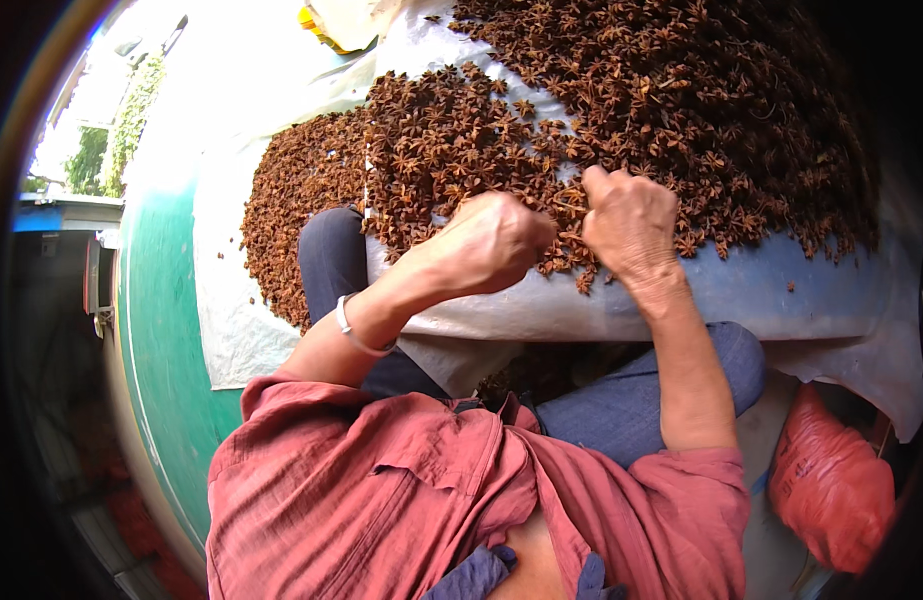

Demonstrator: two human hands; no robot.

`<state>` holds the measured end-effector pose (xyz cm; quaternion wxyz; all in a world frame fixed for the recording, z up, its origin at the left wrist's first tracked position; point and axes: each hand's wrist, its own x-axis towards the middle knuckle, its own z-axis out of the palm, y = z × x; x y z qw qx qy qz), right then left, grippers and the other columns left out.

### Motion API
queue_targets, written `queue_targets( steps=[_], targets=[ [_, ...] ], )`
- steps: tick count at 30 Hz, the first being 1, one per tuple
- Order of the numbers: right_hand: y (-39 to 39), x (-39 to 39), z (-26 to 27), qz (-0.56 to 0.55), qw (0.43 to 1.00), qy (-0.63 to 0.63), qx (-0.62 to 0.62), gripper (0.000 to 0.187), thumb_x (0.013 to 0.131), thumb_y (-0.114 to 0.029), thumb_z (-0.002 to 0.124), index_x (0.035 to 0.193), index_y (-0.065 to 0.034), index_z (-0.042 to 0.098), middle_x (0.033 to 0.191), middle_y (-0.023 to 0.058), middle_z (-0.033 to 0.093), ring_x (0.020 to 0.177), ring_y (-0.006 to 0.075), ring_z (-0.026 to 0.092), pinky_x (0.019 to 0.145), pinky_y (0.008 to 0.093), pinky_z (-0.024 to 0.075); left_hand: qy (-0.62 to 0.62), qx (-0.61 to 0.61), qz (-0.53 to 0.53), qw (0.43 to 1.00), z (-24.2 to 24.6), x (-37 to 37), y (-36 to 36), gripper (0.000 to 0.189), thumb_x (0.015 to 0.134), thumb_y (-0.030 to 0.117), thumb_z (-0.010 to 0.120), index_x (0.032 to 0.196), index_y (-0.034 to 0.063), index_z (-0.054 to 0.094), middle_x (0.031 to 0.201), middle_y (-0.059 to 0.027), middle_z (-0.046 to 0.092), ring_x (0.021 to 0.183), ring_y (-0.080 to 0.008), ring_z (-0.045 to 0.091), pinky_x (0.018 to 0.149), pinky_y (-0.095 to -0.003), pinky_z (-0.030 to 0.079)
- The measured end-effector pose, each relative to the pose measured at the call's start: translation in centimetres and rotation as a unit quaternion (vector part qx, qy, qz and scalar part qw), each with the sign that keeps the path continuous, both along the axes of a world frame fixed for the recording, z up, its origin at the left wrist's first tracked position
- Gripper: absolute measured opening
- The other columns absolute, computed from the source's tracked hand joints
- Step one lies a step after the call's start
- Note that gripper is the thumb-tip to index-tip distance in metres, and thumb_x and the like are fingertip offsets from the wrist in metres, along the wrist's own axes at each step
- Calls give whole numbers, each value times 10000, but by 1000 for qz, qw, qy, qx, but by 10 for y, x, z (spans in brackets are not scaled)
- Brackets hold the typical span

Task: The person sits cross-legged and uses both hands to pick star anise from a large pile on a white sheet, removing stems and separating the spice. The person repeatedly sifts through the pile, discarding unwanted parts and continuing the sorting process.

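Note:
A wide heap of dried star anise (656, 97) spreads across the sheeted surface in front of me. A smaller patch of star anise (431, 142) lies left of it, partly under my arms. My left hand (502, 232), slightly blurred, is curled over the near edge of this patch. My right hand (630, 217) has its fingers bent and is at the near left edge of the large heap. Both hands show their backs, so what the fingers hold is hidden. Loose star anise pods (574, 262) lie between and just below the hands.
Finer brown broken pieces (304, 187) are spread on a white sheet (228, 322) over a green surface (161, 337) at left. Plastic sheeting (506, 307) hangs over the near edge, above my knees. A full red bag (829, 480) stands at lower right.

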<state>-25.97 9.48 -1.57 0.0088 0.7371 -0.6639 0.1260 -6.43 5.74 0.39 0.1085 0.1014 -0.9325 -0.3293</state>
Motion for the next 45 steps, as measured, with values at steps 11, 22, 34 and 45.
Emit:
queue_targets(
  steps=[11, 22, 34, 45],
  targets=[
    [-5, -36, 1, -92, 980, -89, 152, 229, 828, -195, 684, 1017, -71, 720, 922, 192, 710, 883, 367, 690, 825, 454, 536, -219, -32, 339, 914, -32, -86, -114, 168, 908, 163, 622, 913, 30, 725, 836, -142, 730, 696, -235, 700, 627, -389, 569],
    [-19, -51, -9, -107, 965, -235, -40, 225, 889, -170, 687, 1073, -41, 704, 830, 136, 719, 693, 228, 682, 655, 342, 525, -344, -340, 86, 871, -53, -114, -113, 132, 937, 113, 616, 829, 70, 678, 706, -73, 611, 538, -115, 520, 441, -277, 466],
    [-21, -54, -8, -97, 940, -322, -52, 179, 899, -168, 672, 1023, -48, 721, 866, 137, 731, 758, 249, 715, 680, 350, 561, -133, -237, 156, 950, -69, -72, -123, 140, 870, 52, 555, 794, 85, 668, 731, -65, 633, 618, -180, 602, 481, -362, 470],
    [-24, -28, -2, -43, 668, -725, 162, 236, 934, -114, 637, 1128, 21, 642, 836, 93, 716, 689, 152, 700, 548, 268, 580, 72, 363, 246, 896, -8, -60, -90, 213, 921, 96, 659, 1082, -42, 635, 900, -120, 695, 774, -191, 712, 655, -306, 642]
  ],
)
